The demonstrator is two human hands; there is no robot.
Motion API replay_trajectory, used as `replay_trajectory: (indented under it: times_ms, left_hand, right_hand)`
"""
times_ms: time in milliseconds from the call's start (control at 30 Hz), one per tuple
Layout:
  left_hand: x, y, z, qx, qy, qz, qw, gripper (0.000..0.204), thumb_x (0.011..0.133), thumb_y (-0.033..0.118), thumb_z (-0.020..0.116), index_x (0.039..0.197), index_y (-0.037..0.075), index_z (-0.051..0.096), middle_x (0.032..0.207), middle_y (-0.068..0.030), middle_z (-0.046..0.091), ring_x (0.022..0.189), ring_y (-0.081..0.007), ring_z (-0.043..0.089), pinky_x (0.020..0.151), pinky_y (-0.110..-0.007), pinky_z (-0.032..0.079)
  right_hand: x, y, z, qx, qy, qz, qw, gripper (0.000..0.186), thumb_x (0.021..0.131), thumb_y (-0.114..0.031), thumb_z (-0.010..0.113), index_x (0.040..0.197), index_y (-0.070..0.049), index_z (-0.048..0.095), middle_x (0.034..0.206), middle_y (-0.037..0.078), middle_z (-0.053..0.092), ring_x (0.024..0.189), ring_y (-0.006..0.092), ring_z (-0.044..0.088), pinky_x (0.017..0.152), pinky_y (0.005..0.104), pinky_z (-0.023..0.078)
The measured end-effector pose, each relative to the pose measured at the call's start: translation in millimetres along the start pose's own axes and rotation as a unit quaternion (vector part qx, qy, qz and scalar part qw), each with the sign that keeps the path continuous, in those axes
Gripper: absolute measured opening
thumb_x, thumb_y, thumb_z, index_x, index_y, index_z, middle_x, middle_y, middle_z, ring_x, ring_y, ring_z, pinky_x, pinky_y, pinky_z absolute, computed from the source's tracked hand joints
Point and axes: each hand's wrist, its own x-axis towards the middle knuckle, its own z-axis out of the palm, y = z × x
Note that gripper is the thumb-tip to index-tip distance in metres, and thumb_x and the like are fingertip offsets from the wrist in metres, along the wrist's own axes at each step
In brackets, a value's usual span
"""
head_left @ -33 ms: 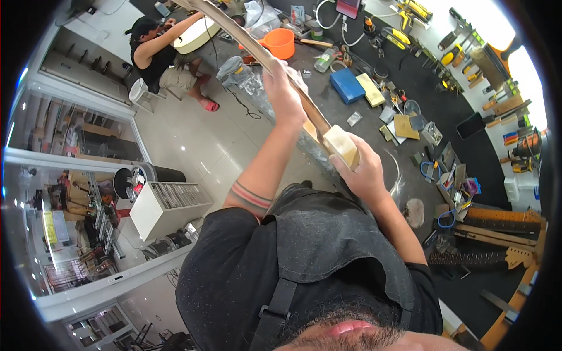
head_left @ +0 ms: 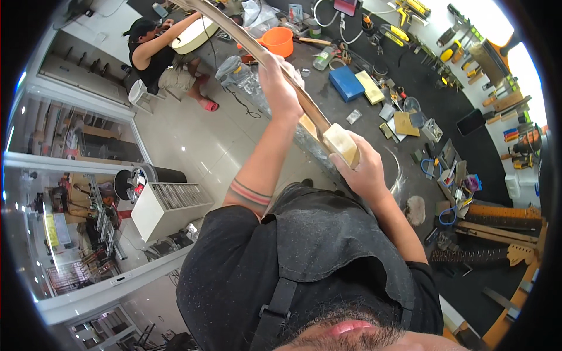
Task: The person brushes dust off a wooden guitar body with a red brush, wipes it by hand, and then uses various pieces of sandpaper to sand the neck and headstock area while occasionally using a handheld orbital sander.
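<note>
A long, narrow, light-brown wooden piece [head_left: 249, 42] runs slantwise from the upper left edge of the view down to my right hand. My left hand [head_left: 278, 88] is closed around it near its middle, with the fingers partly hidden behind the wood. At its near end my right hand [head_left: 366, 169] grips a cream-coloured block [head_left: 339, 142], thumb on the near side and fingers on the far side. The block sits against the wooden piece; where the two meet is partly hidden. A dark grey workbench [head_left: 383, 146] lies beneath.
On the bench are a blue box [head_left: 346, 84], a yellow pad [head_left: 369, 89], an orange pot [head_left: 277, 42] and a clear bottle [head_left: 322, 58]. Guitar necks [head_left: 468, 255] lie at the right, below wall-hung tools. At the far left a seated person [head_left: 161, 55] handles a pale guitar body [head_left: 196, 38].
</note>
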Motion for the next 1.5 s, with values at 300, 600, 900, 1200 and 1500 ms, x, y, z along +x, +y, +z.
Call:
replay_trajectory:
  times_ms: [300, 600, 900, 1200, 1500]
  left_hand:
    - [54, 46, 28, -0.020, -0.092, 0.019, 0.995, 0.055, 0.113, 0.065, 0.052, 0.091, 0.016, 0.044, 0.069, 0.0017, 0.045, 0.054, -0.0124, 0.043, 0.049, -0.031, 0.037]
    - [-32, -19, -15, 0.032, -0.091, -0.062, 0.993, 0.051, 0.111, 0.066, 0.056, 0.099, 0.017, 0.046, 0.085, -0.0015, 0.048, 0.071, -0.0169, 0.052, 0.067, -0.035, 0.046]
    - [-45, -1, -73, 0.054, -0.046, -0.148, 0.986, 0.021, 0.101, 0.005, 0.070, 0.099, 0.015, 0.051, 0.080, -0.0018, 0.053, 0.072, -0.0185, 0.061, 0.076, -0.040, 0.055]
    - [-36, 4, -92, 0.085, -0.005, -0.163, 0.983, 0.022, 0.098, 0.009, 0.064, 0.084, 0.014, 0.048, 0.078, -0.0007, 0.049, 0.076, -0.0163, 0.051, 0.082, -0.039, 0.049]
    - [-30, -23, -124, 0.056, 0.059, -0.234, 0.969, 0.027, 0.106, 0.022, 0.067, 0.085, 0.013, 0.055, 0.078, -0.0010, 0.051, 0.081, -0.0168, 0.056, 0.089, -0.038, 0.052]
  right_hand:
    - [-18, 2, -1, -0.024, 0.010, -0.016, 1.000, 0.055, 0.090, -0.014, 0.088, 0.138, 0.002, 0.066, 0.132, 0.023, 0.075, 0.116, 0.0407, 0.076, 0.100, 0.0426, 0.061]
    - [-46, 29, 5, -0.010, -0.077, 0.067, 0.995, 0.058, 0.088, -0.014, 0.087, 0.140, 0.001, 0.067, 0.136, 0.025, 0.073, 0.124, 0.0427, 0.071, 0.105, 0.0448, 0.058]
    - [-167, 73, -45, -0.077, -0.090, 0.208, 0.971, 0.053, 0.088, -0.015, 0.088, 0.138, -0.006, 0.072, 0.135, 0.016, 0.077, 0.126, 0.0363, 0.073, 0.108, 0.0426, 0.059]
    - [-228, 130, -39, -0.064, -0.015, 0.293, 0.954, 0.047, 0.094, -0.004, 0.075, 0.140, -0.007, 0.074, 0.142, 0.015, 0.075, 0.130, 0.0314, 0.073, 0.112, 0.0397, 0.057]
    - [-219, 154, -19, -0.006, -0.033, 0.316, 0.948, 0.046, 0.099, -0.008, 0.070, 0.145, -0.008, 0.072, 0.150, 0.016, 0.070, 0.143, 0.0316, 0.064, 0.121, 0.0392, 0.049]
